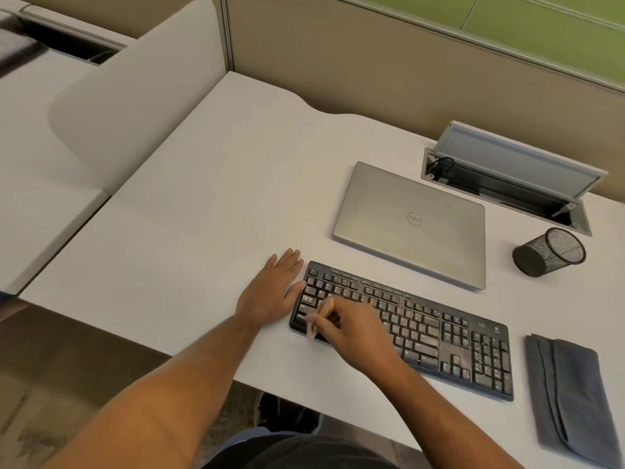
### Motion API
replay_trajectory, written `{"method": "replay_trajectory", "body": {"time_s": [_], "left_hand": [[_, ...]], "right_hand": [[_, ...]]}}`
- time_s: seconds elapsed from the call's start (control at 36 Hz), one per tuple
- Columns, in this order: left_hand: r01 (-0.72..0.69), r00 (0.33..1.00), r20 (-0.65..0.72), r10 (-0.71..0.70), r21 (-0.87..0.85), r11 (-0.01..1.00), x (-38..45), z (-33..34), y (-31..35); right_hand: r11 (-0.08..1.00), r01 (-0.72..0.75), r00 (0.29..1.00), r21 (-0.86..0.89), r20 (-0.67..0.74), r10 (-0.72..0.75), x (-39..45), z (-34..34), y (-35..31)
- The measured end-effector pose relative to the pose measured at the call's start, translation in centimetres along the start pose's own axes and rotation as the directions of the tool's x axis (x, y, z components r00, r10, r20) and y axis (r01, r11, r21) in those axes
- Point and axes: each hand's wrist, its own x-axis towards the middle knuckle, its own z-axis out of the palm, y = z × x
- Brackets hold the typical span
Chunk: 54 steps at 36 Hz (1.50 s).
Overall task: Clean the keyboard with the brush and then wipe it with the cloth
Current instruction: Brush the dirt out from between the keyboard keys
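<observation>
While the left hand [274, 286] lies flat, fingers straight, beside the dusty keyboard [406, 328] at centre frame, right hand [351, 330] grips the brush [319, 316] over its left keys; folded cloth [571, 397] sits lower right on the surface [203, 214].

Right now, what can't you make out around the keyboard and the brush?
All from the head view:
- Brush: bristle end blurred; the right hand covers part of the handle.
- Keyboard: keys beneath that hand hidden; legends too small to read.
- Cloth: lower right corner cut off by the frame edge.
- Pen cup: inside hidden by its mesh.
</observation>
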Motion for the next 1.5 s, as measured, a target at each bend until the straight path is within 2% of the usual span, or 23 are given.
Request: {"method": "replay_trajectory", "body": {"time_s": [0.06,0.11,0.17,0.25,0.31,0.42,0.56,0.64,0.89,0.97,1.08,1.22,1.28,1.42,1.5], "left_hand": [[0.002,1.000,-0.002,-0.002,0.000,1.000,0.0,-0.1,0.1],[0.006,1.000,-0.004,-0.006,0.001,1.000,0.0,-0.1,0.1],[0.011,1.000,0.000,-0.011,0.004,1.000,0.0,-0.1,0.2],[0.011,1.000,0.004,-0.011,0.013,1.000,-0.1,-0.1,0.2],[0.015,1.000,0.005,-0.016,0.014,1.000,-0.1,-0.2,0.2],[0.022,1.000,0.005,-0.022,0.012,1.000,-0.1,-0.2,0.3],[0.014,1.000,-0.014,-0.014,0.030,0.999,-0.4,-0.2,0.6],[0.030,0.998,-0.050,-0.029,0.008,1.000,-1.0,0.3,1.6],[-0.011,0.999,0.049,0.008,0.075,0.997,-1.2,1.1,3.1],[-0.013,0.998,0.067,0.008,0.084,0.996,-0.5,0.9,2.9],[-0.024,0.997,0.077,0.020,0.061,0.998,0.1,0.8,2.8],[-0.056,0.996,0.072,0.055,0.022,0.998,0.0,0.6,2.8],[-0.057,0.995,0.076,0.056,0.009,0.998,-0.1,0.5,2.9],[-0.041,0.996,0.082,0.041,-0.004,0.999,-0.1,0.3,3.1],[-0.038,0.996,0.082,0.037,0.008,0.999,0.0,0.3,3.2]], "right_hand": [[0.999,-0.007,1.000,0.048,-0.004,0.007,-0.4,0.0,0.3],[0.992,-0.034,0.994,0.119,-0.096,0.046,-0.9,-0.3,0.6],[0.995,-0.036,0.986,0.093,-0.161,0.051,-1.3,-0.4,1.1],[1.000,0.003,0.996,0.018,-0.088,-0.001,-1.9,0.0,1.3],[0.999,0.012,0.999,0.037,-0.052,-0.010,-2.1,0.2,1.3],[0.996,-0.015,0.985,0.091,-0.172,0.031,-2.3,0.1,1.3],[1.000,0.019,0.993,0.017,-0.117,-0.017,-2.7,0.5,1.4],[0.999,0.011,0.989,0.045,-0.148,-0.005,-2.8,0.6,1.4],[0.997,0.008,0.970,0.073,-0.244,0.010,-2.7,1.3,1.5],[0.993,-0.016,0.969,0.116,-0.245,0.044,-2.2,0.8,1.3],[0.993,-0.084,0.980,0.087,-0.173,0.099,-1.3,-0.5,1.6],[0.940,-0.223,0.904,0.258,-0.305,0.298,1.1,-3.8,2.6],[0.927,-0.239,0.884,0.290,-0.330,0.332,2.5,-4.9,2.8],[0.917,-0.206,0.939,0.341,-0.195,0.283,5.7,-6.0,1.9],[0.941,-0.182,0.967,0.284,-0.123,0.224,7.0,-6.0,1.2]]}}
